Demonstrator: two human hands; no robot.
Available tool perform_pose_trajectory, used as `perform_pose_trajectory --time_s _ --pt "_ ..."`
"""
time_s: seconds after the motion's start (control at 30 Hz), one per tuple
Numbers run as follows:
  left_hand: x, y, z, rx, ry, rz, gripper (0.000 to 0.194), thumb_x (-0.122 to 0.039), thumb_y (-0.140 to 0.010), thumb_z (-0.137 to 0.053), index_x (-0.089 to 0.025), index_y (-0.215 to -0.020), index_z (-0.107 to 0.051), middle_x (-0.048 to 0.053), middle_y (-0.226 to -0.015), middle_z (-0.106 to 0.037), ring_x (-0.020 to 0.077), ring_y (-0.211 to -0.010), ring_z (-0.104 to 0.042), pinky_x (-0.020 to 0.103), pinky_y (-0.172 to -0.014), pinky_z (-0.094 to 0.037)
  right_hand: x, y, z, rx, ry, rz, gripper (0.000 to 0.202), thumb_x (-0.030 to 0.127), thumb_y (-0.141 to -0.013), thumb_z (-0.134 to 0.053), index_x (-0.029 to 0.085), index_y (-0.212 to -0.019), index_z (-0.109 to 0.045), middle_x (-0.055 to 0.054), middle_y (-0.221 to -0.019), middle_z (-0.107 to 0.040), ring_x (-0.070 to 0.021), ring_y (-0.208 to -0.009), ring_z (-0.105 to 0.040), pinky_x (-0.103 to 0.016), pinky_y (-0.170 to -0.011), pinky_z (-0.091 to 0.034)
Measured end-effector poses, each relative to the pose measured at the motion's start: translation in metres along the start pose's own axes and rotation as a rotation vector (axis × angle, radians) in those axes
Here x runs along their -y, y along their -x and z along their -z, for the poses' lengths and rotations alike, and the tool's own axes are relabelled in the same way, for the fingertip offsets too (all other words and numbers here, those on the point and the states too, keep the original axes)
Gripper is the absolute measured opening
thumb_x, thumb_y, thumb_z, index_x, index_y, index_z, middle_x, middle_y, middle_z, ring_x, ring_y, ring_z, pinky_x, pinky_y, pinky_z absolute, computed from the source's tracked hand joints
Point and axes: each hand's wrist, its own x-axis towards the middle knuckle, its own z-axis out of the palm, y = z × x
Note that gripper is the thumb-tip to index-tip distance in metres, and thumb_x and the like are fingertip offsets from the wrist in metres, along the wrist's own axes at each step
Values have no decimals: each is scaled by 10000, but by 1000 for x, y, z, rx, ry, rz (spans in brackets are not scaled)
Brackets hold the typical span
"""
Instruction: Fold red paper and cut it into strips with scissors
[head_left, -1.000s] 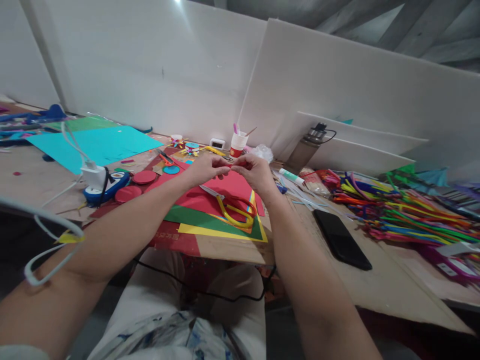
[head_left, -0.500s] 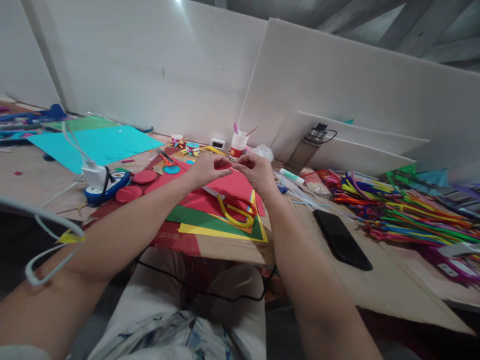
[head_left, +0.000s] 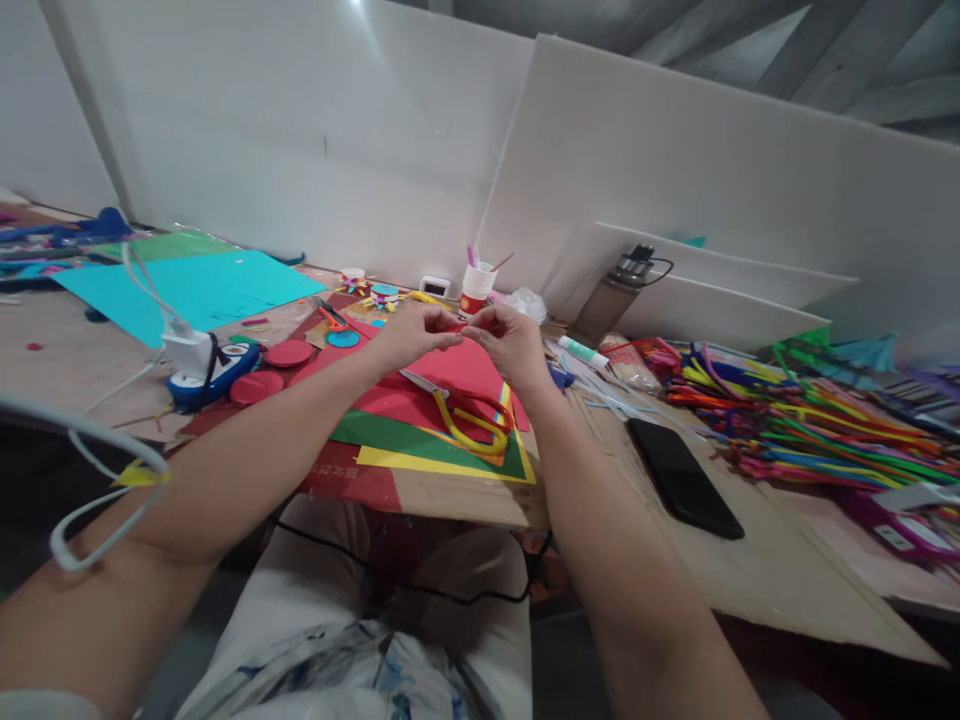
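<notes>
Both hands meet over the middle of the cardboard work area. Between their fingertips is a small red piece, possibly paper (head_left: 458,328), mostly covered by the fingers. My left hand (head_left: 415,338) pinches its left side, and my right hand (head_left: 515,342) pinches the right side. Below them lies a sheet of red paper (head_left: 457,372), on top of green paper (head_left: 382,431) and yellow paper (head_left: 405,460). Scissors with yellow and red handles (head_left: 474,437) rest on the sheets, blades pointing up and left under my hands.
Red discs (head_left: 257,387) and a blue power strip (head_left: 214,385) with a white cable lie left. A paper cup (head_left: 475,290) stands behind my hands. On the right are a bottle (head_left: 611,295), a glue stick (head_left: 583,353), a phone (head_left: 682,478) and many pipe cleaners (head_left: 817,420).
My fingers have shifted slightly around the red piece, and more red shows between them. Everything else stays in place.
</notes>
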Motion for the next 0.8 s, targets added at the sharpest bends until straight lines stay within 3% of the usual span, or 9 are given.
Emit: perform_pose_trajectory --time_s 0.2,0.43,0.63,0.8 --pt "4 -1 -1 -41 -15 -38 224 -318 -717 -717 -128 -830 -681 36 -717 -655 117 -627 -577 265 -605 -454 -4 0 -1 -20 9 13 213 304 -718 -753 194 -781 -583 13 -705 -595 -129 -652 -535 -283 -633 -435" --pt "3 0 -2 -67 -21 -55 167 -283 -711 -713 -135 -765 -656 31 -713 -651 117 -628 -582 264 -603 -452 -4 -1 -1 -35 -14 32 396 406 -723 -761 223 -1000 -546 19 -749 -600 -136 -662 -576 -289 -638 -463" --pt "-4 2 -1 -50 57 22 157 -252 -711 -708 -129 -784 -645 19 -684 -650 103 -606 -586 241 -568 -439 -2 0 0 16 -56 9 394 415 -732 -755 225 -1019 -564 3 -778 -635 -141 -696 -613 -288 -657 -488" --pt "-8 2 2 -40 80 52 163 -253 -706 -714 -132 -797 -654 16 -677 -661 102 -611 -593 236 -569 -446 -5 -1 1 45 -94 14 291 315 -730 -751 219 -960 -600 -1 -816 -644 -141 -735 -620 -299 -698 -497"
